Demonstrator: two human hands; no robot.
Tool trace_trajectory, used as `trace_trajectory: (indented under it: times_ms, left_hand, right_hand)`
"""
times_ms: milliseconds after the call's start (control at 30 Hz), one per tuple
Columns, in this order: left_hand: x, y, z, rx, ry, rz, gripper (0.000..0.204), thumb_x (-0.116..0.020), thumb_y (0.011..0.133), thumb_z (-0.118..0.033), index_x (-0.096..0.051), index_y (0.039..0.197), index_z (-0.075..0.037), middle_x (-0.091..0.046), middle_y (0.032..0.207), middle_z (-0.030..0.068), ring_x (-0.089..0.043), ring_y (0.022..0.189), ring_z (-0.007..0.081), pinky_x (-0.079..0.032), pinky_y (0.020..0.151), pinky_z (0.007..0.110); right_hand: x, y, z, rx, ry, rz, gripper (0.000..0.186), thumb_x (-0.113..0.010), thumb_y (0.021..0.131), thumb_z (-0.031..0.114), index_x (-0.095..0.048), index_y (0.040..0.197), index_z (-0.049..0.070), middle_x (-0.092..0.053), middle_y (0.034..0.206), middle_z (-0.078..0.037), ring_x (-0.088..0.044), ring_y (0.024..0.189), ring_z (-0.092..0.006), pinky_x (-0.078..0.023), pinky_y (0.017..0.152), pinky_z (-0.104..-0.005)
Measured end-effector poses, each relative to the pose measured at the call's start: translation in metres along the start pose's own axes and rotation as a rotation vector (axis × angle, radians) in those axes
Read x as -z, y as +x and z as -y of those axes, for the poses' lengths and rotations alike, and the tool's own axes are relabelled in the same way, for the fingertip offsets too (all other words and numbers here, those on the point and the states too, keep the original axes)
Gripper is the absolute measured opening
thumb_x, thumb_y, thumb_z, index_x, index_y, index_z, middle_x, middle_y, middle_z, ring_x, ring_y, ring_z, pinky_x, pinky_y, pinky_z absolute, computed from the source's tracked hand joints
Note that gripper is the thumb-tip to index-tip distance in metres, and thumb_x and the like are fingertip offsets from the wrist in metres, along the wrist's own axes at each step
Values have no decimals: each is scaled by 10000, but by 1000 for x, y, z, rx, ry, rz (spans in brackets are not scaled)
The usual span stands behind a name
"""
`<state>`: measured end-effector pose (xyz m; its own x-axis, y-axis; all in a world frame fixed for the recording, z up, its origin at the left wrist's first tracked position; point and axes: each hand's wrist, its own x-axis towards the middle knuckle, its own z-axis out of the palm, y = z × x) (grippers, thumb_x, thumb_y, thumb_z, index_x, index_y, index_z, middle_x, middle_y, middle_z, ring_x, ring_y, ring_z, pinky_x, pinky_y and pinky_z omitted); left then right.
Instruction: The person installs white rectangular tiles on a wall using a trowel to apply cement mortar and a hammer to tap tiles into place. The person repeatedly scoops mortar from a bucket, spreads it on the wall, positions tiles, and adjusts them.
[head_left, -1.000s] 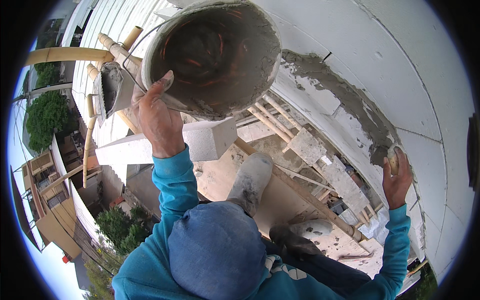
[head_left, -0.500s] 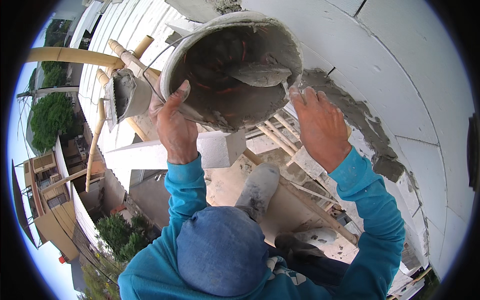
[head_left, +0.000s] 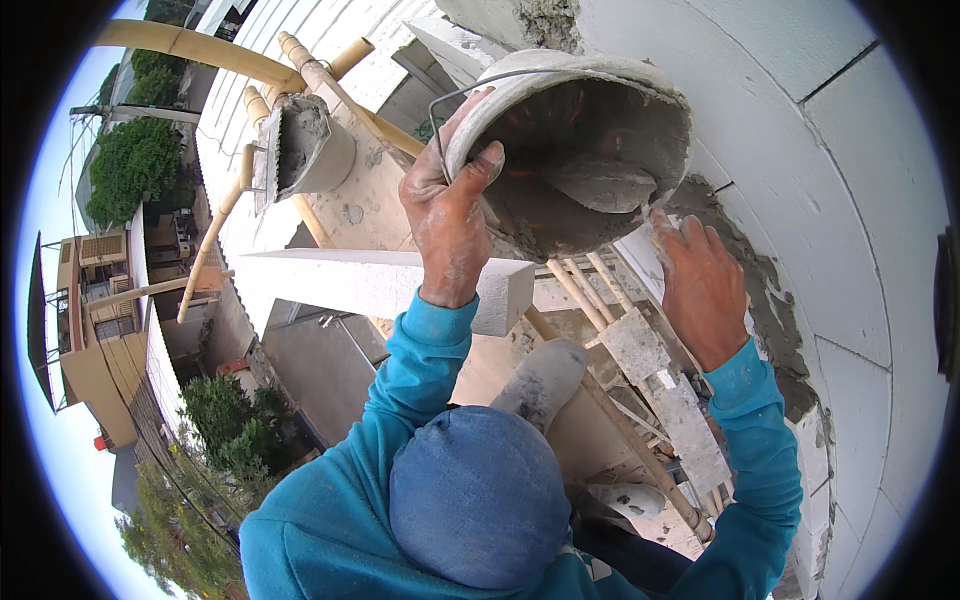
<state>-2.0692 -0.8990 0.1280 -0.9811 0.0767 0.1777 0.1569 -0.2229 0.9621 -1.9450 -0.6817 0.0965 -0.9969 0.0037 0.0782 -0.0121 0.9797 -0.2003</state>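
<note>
My left hand (head_left: 450, 210) grips the rim of a mortar-caked bucket (head_left: 625, 85) and holds it tilted, mouth toward me, up against the white block wall (head_left: 830, 150). My right hand (head_left: 700, 285) is at the bucket's lower right edge, closed on a trowel. The trowel's blade (head_left: 600, 185) lies inside the bucket on the wet grey mortar, and its handle is hidden behind the hand. A rough band of grey mortar (head_left: 765, 300) runs down the wall just right of that hand.
A loose white block (head_left: 380, 285) lies across the scaffold below the bucket. A second mortar-filled bucket (head_left: 305, 150) sits among bamboo poles (head_left: 180, 45) at upper left. Mortar-stained boots (head_left: 540, 385) stand on planks (head_left: 670, 400). Far below are trees and rooftops.
My right hand has come up from low on the wall to the bucket, and the trowel blade now sits inside it. The bucket has shifted right and tipped further toward the wall.
</note>
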Motion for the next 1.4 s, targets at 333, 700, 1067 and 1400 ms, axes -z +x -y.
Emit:
trace_trajectory:
  times_ms: [333, 700, 1067, 1400]
  left_hand:
    - [6, 3, 2, -95, 38, -52, 434, -653, 824, 21, -616, 1257, 13, -649, 1194, 103, -581, 1128, 190, -463, 968, 311]
    - [-3, 1, 1, -234, 196, 4, 359, -671, 865, -41, -642, 1220, 11, -645, 1199, 98, -571, 1128, 181, -439, 976, 299]
    - [0, -3, 1, -239, 202, -108, 354, -639, 877, -16, -631, 1230, 14, -625, 1244, 126, -548, 1184, 197, -394, 1038, 316]
    - [-7, -7, -13, -431, 344, 153, 229, -662, 854, -18, -709, 1077, -4, -685, 1140, 103, -555, 1207, 277, -378, 1067, 403]
  right_hand:
    - [-15, 8, 26, 8, 54, -13, 472, -563, 824, 22, -537, 1295, 48, -545, 979, -109, -592, 894, -285, -529, 699, -419]
    - [-34, 26, 37, -231, 225, -85, 470, -560, 866, 46, -498, 1331, 30, -533, 999, -159, -613, 881, -331, -536, 711, -456]
    - [14, 11, 23, -324, 229, 7, 454, -578, 919, 154, -485, 1345, 29, -566, 1043, -177, -636, 843, -357, -512, 708, -470]
    - [-31, -1, 28, -250, 619, 236, 475, -536, 951, 217, -433, 1258, -130, -579, 651, -308, -600, 644, -473, -475, 619, -530]
